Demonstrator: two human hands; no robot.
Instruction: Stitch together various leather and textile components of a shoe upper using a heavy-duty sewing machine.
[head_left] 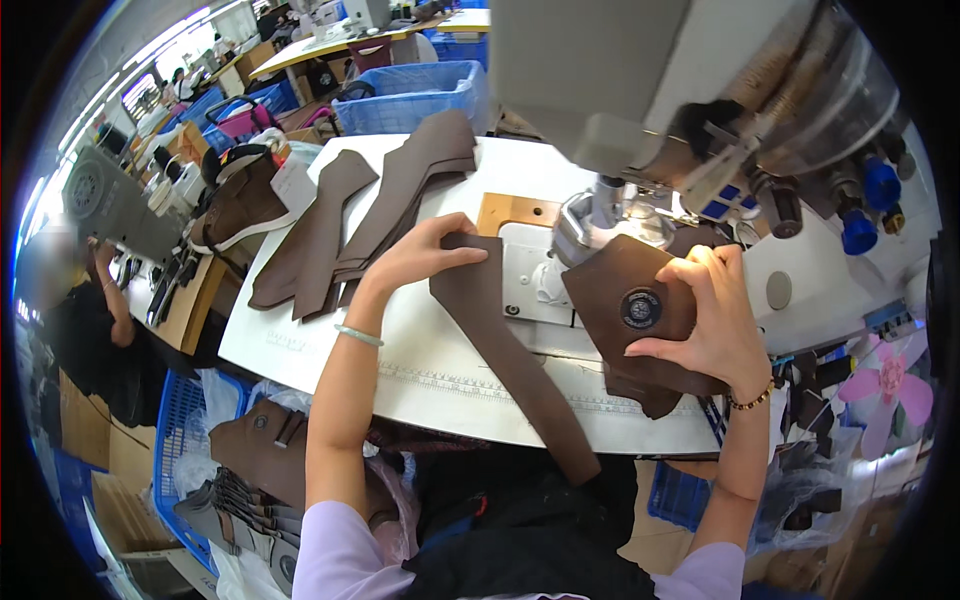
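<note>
My left hand (432, 252) pinches the top end of a long brown leather strip (515, 355), which runs down over the table's front edge toward my lap. My right hand (715, 320) grips a wider brown leather piece (615, 285) by its right side, thumb and fingers apart around a round black badge (641, 308). Another part of brown leather shows under that piece, near the table edge. Between my hands are the sewing machine's metal plate (530, 270) and its needle area, partly covered by the right-hand leather. The two leather pieces are apart from each other.
Stacked brown leather pieces (405, 195) lie on the white table (270, 335), left of the machine head (590, 70). A brown shoe (240, 205) stands farther left. A blue basket (180, 450) with leather parts sits low left. A co-worker (85, 320) is at the far left.
</note>
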